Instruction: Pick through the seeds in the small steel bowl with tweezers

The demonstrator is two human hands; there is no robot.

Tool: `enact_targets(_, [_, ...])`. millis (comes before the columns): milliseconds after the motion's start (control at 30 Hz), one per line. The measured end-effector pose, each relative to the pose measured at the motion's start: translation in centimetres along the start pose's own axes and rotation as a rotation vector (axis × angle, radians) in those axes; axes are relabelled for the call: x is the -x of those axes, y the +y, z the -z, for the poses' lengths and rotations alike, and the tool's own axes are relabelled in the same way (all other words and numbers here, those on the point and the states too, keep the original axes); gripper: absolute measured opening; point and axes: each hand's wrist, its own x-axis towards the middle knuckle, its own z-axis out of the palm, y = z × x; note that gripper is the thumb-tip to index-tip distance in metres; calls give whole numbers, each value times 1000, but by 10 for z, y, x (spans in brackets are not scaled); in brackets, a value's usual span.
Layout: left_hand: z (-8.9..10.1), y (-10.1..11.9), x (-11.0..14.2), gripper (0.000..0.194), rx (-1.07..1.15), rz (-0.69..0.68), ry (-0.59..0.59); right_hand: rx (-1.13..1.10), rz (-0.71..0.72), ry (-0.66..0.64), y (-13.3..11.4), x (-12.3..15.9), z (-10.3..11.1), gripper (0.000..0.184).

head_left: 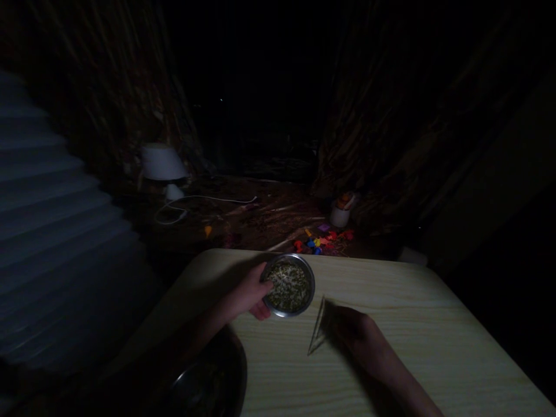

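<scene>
L hand: left hand (249,295) grips the near-left rim of the small round steel bowl of green-and-pale grains (289,285), thumb over the lip, fingers under; prob. to steady it flat on the top.
Bowl: upright on the far part of the pale wood-grain table (412,324), near the far edge, contents level.
R hand: right hand (354,333) lies low on the table just right of the bowl, holding a thin flat pale card-like piece (317,333) tilted on edge; grip itself blurred, can't tell how tight.
Near: large dark metal bowl (208,382) at near-left table edge, in shadow, below L forearm.
Beyond table: scattered coloured toy blocks (321,240) and a small white jar w/ orange top (341,211) on the floor; white lamp (163,165) w/ cord further left.
</scene>
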Motion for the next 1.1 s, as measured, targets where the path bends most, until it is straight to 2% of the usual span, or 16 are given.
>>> enact_targets(200, [2, 0, -7, 47, -12, 2, 9, -11, 6, -2, -6, -1, -2, 42])
enact_targets(300, [2, -1, -8, 48, -48, -41, -35, -4, 21, -2, -6, -1, -2, 41])
enact_targets(700, [1, 2, -9, 39, -49, -29, 1, 55, -7, 6, -8, -5, -4, 43])
enact_targets(967, [-1, 0, -11, 39, -87, -67, 30, 56, -41, 14, -5, -8, -8, 40])
enact_targets(1100, [-3, 1, -11, 40, -83, -36, 28, 76, -56, 31, -1, -14, -8, 33])
